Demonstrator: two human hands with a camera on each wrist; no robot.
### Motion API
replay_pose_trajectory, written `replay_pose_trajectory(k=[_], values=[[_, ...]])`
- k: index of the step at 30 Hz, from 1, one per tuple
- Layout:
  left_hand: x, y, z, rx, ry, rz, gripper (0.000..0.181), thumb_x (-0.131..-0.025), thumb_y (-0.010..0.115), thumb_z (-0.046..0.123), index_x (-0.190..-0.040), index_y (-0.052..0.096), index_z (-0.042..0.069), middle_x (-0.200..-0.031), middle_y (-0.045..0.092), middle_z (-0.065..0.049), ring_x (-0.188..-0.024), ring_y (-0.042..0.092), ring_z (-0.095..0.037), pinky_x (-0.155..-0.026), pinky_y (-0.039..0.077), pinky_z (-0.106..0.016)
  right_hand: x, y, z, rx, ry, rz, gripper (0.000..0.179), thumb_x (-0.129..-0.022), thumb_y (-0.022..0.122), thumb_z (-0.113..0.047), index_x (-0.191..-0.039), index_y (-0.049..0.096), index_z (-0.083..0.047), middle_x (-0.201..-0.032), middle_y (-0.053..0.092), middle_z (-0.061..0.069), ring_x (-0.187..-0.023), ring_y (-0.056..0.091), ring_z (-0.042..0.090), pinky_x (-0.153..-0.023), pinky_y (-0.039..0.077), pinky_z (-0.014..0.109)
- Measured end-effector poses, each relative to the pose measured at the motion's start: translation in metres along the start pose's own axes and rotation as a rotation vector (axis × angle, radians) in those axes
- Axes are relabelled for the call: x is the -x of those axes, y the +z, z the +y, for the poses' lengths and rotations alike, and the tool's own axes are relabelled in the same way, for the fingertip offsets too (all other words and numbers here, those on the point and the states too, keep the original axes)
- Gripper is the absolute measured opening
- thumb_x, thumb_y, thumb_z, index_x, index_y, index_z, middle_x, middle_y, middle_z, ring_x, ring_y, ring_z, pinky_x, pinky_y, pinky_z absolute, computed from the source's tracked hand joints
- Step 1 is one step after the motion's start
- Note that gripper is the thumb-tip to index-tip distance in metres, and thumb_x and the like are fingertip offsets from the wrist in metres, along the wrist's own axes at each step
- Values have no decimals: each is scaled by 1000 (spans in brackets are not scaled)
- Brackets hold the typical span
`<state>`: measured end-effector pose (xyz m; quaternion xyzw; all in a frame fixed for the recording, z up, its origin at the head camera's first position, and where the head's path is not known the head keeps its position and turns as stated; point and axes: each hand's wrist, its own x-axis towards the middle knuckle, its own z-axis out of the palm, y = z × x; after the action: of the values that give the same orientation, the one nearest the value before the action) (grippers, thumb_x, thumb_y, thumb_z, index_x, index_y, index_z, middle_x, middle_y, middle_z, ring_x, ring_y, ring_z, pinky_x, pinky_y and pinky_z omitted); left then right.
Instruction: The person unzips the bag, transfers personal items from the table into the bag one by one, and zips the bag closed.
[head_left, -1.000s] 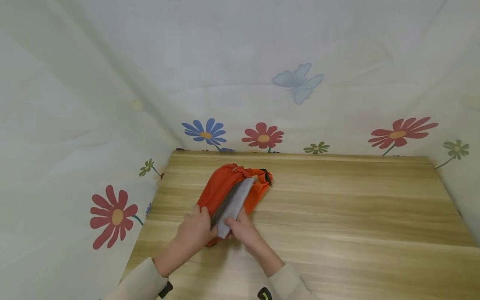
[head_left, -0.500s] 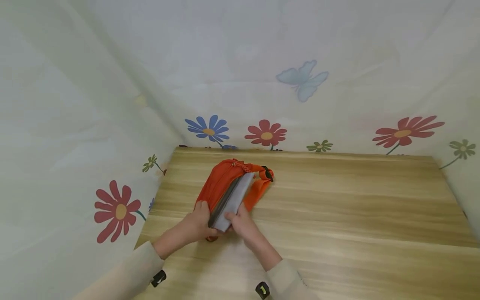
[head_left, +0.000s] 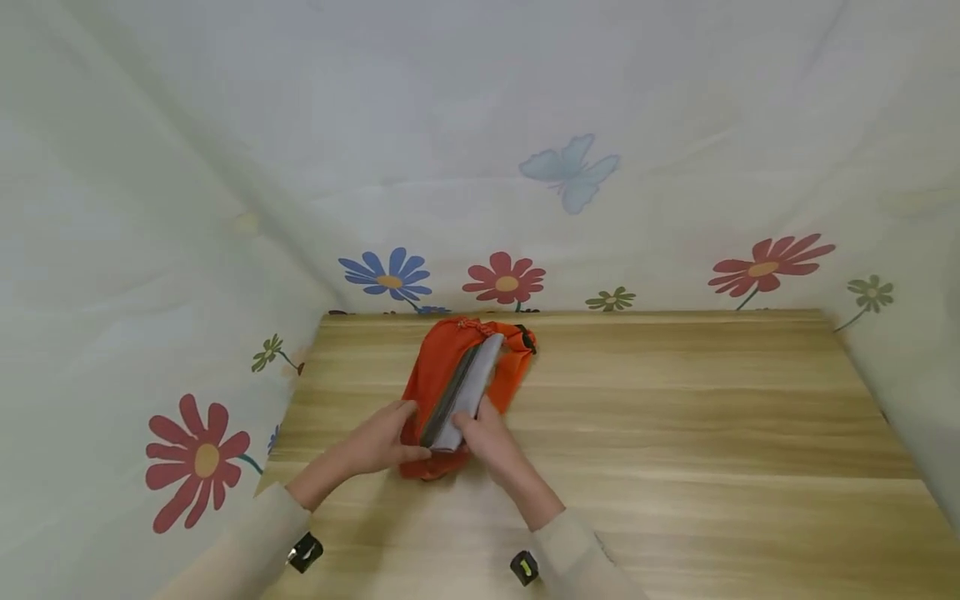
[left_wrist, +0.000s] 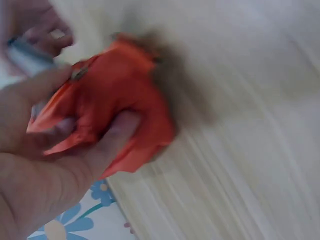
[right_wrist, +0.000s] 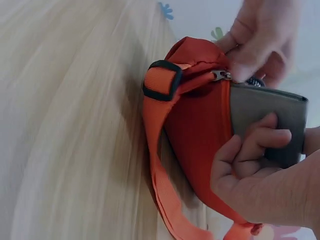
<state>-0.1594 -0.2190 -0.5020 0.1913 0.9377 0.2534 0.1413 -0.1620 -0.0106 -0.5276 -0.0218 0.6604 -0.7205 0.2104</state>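
Note:
A red-orange waist bag (head_left: 438,358) stands on the table with its long zipped mouth open. Out of that mouth sticks a flat grey case (right_wrist: 270,102), part of it hidden inside the bag. My left hand (head_left: 378,442) grips the bag's near left end, thumb and fingers in the red cloth in the left wrist view. With thumb and fingers, my right hand (head_left: 491,442) holds the case on its right side. The right wrist view shows the metal zipper pull (right_wrist: 220,75) beside the left hand's fingertips.
An orange strap (right_wrist: 162,185) with a black buckle (right_wrist: 149,89) hangs off the bag's far side and lies on the wooden table (head_left: 675,400). A white cloth wall (head_left: 675,125) printed with flowers and a butterfly rises behind and at both sides.
Bag and case have shifted slightly toward the table's back edge. The left hand's thumb and fingers are spread wider on the bag, while the right hand keeps its hold. The head view has swung slightly.

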Motion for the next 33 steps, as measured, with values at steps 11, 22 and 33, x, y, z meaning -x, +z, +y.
replay_pose_trajectory(k=[11,22,33], values=[[0,-14,-13,368,-206,-58,31,-94,69,24,-107,55,0,-98,61,-10,-85,55,-21,-69,45,-31,-13,20,-15,115,-93,-50,46,-103,53,-15,-144,42,3,-125,64,20,-105,65,25,-86,54,40],[-14,-17,-19,151,-256,26,20,-93,58,21,-92,62,2,-75,58,-2,-65,52,-13,-57,45,-29,-31,43,-36,451,-85,-21,67,-98,51,-17,-156,25,4,-114,67,21,-87,66,22,-70,54,37],[-9,-17,6,75,-194,77,18,-91,62,16,-76,57,6,-66,52,1,-58,48,-12,-52,42,-29,-27,31,-26,716,-86,67,43,-99,49,-20,-133,49,5,-82,64,11,-63,58,21,-52,46,39]])
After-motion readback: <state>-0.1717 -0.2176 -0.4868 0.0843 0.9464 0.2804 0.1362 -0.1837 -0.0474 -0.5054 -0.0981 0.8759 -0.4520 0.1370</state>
